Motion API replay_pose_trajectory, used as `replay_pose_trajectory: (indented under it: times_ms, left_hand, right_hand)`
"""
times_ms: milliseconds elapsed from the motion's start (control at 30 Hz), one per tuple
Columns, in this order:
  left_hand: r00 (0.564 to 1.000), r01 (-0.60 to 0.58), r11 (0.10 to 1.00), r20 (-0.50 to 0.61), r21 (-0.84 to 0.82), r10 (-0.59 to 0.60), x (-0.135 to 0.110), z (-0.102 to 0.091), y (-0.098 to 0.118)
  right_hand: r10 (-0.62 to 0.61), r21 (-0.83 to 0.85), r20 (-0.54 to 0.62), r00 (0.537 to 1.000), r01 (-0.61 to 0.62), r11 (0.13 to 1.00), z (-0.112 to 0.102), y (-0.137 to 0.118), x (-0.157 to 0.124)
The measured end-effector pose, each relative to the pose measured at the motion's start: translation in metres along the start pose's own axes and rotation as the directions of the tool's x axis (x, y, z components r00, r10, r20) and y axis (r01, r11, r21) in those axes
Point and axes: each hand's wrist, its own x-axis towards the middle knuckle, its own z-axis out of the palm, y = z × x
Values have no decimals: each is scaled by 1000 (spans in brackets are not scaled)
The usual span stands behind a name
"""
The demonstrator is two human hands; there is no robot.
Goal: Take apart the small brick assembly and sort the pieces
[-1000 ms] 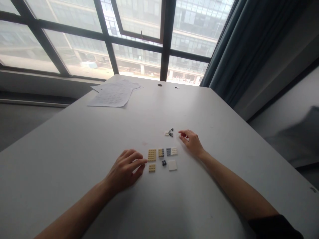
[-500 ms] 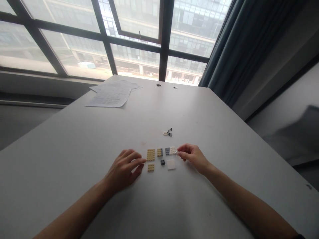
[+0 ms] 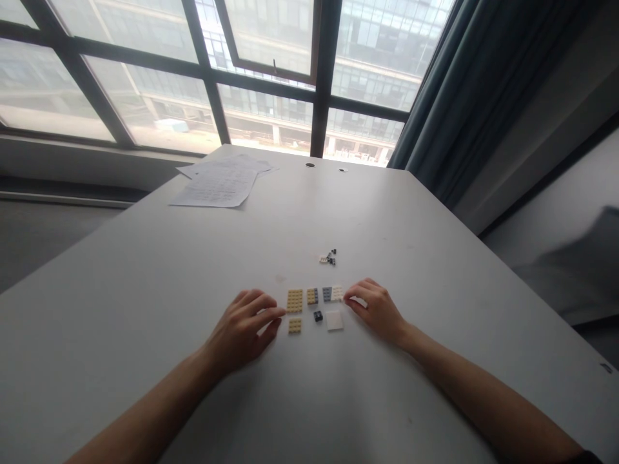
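One white tabletop [image 3: 271, 412], papers [image 3: 215, 187] at far L corner. L hand [image 3: 246, 325] & R hand [image 3: 374, 306] well apart: L's fingers loose, thumb off index; R's tips close, can't tell if gripping. Btwn, in from side edges: big tan plate [image 3: 294, 301] by L's index, white plate [image 3: 337, 293] by R's tips, dark brick [image 3: 318, 316]. Tiny dark bits [image 3: 331, 261] farther off.

We could not tell whether the right hand [image 3: 380, 312] pinched anything beside the white studded plate [image 3: 336, 294]. Dark pieces [image 3: 332, 261] were too small to identify, print on the papers [image 3: 217, 189] unreadable, the left forearm [image 3: 159, 399] cut off below.
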Motion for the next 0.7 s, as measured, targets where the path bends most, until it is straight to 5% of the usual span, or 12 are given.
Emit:
replay_pose_trajectory:
  times_ms: [267,700]
  left_hand:
    - [1000,-5,1000,-5,-14,5,2,-1,2]
    - [1000,6,1000,4,-3,-6,1,-1,2]
  right_hand:
    - [171,81,-51,984,-166,983,3,19,33]
    - [164,136,29,986,-167,977,10,22,35]
